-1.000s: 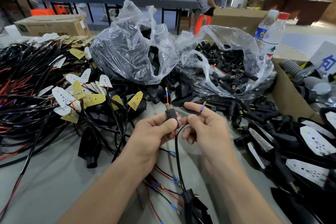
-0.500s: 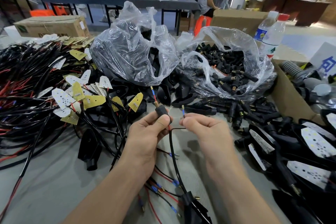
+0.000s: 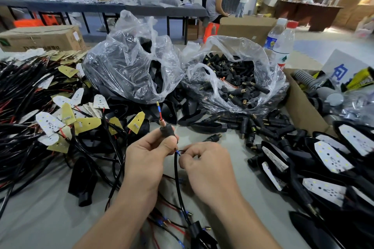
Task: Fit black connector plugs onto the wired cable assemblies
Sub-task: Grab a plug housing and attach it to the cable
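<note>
Head view, the only one. The left hand (image 3: 149,159) grips a black connector plug (image 3: 167,131) between thumb and curled forefinger, raised above the table (image 3: 50,218) just in front of the person and short of the clear plastic bag of spare plugs (image 3: 271,66).

A second ago the right hand (image 3: 204,166) held the blue-sleeved wire (image 3: 177,153) up beside the plug, with its tip level with the plug's top. Half a second ago the tip stood just to the plug's right. Now that hand has dropped below the plug, and its thumb and forefinger pinch the wire at the plug's lower end while the other fingers are curled in. The plug itself has risen a little and leaned left.

The red wire (image 3: 160,114) already runs through the plug and sticks out of its brass threaded nose, ending in a blue sleeve and a metal tip. So one conductor looks threaded, and the second is probably being brought to the rear opening. Whether its tip has gone in is hidden behind the left thumb.

The plug's long axis stands nearly upright in the picture, with the top tilted slightly left. Its brass nose points up and away from the person, toward the bags. The wider rear end points down at the right hand's fingertips. From there the black cable (image 3: 177,176) drops toward the person to a black housing (image 3: 199,232) lying on the table.
</note>
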A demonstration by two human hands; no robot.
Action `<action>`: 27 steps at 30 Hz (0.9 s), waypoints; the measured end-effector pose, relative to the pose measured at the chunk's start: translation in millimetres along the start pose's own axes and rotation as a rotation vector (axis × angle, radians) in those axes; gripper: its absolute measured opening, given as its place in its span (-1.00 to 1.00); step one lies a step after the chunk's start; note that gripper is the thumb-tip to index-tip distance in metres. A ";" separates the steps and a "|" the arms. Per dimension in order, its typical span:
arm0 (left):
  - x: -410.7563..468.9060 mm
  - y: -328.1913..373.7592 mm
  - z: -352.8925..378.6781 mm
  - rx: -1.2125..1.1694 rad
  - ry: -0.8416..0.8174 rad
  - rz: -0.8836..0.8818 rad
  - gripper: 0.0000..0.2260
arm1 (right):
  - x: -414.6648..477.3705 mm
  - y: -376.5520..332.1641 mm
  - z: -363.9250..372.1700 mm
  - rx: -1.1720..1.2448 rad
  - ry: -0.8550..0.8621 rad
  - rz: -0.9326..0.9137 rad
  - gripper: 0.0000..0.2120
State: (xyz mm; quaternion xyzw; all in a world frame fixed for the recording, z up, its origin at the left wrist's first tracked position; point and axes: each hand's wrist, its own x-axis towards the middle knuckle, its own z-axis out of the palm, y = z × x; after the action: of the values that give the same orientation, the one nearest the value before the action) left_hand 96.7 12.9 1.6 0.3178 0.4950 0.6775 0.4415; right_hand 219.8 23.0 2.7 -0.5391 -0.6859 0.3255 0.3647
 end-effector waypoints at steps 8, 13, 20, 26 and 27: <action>-3.4 -0.6 1.9 0.086 -0.013 0.122 -0.64 | 2.0 2.1 -0.6 -0.093 -0.029 0.033 -0.88; -2.5 -2.0 0.6 0.174 -0.042 0.136 -0.67 | 1.0 2.2 -2.6 0.035 -0.068 0.090 -0.81; 2.3 -4.0 -5.1 0.157 -0.008 0.126 -0.69 | 2.8 3.1 -1.3 0.122 -0.149 0.040 -0.87; 6.8 -1.4 -7.1 0.122 -0.001 0.017 -0.74 | 3.8 10.0 6.4 0.162 -0.031 0.074 -0.88; 7.7 -0.7 -7.8 0.099 0.004 -0.012 -0.78 | 5.0 11.1 6.9 0.199 -0.009 0.093 -0.90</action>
State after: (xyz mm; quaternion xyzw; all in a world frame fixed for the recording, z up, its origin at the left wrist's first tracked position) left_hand 87.0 17.0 -1.5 0.3349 0.5307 0.6501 0.4284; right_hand 218.7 29.9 -9.4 -0.5299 -0.6260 0.4110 0.3981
